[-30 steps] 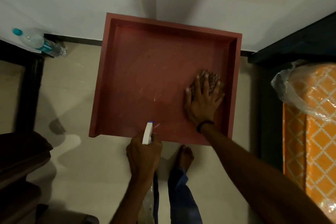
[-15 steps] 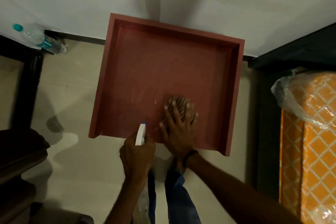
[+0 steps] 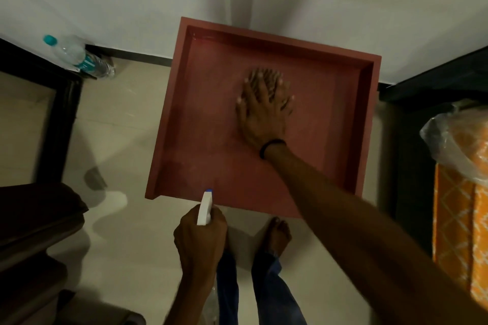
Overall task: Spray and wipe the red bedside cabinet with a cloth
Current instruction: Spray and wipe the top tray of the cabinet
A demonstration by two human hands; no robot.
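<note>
On top of the red bedside cabinet (image 3: 208,126), about centre and slightly toward its back rim: right hand (image 3: 262,113) lies flat, palm down, fingers straight and spread, pressing the cloth (image 3: 266,78) onto the surface. The cloth is mostly under the hand, and only a striped edge shows past the fingertips. Hand and cloth are motion-blurred. There is a black wristband (image 3: 272,146) on that wrist.

Just off the cabinet's front edge, toward its left corner: left hand (image 3: 200,239) is curled fully round the spray bottle (image 3: 204,208). The white spray head sticks out of the fist, with its blue nozzle tip over the front edge, aimed at the cabinet top. The bottle body is hidden by the hand.

Cabinet: back against the white wall (image 3: 317,2). It has a raised rim along the back and both sides, and the front is open. Faint streaks show on the top.

In front of the cabinet: bare foot (image 3: 277,235) on the pale floor, close to the front edge, with blue jeans (image 3: 274,295) below it.

Left of the cabinet, well apart: clear water bottle (image 3: 79,57) with a teal cap, by the wall beside dark furniture.

Right of the cabinet: orange patterned mattress (image 3: 459,219) with plastic wrap over its top end, and a dark gap between the two.
</note>
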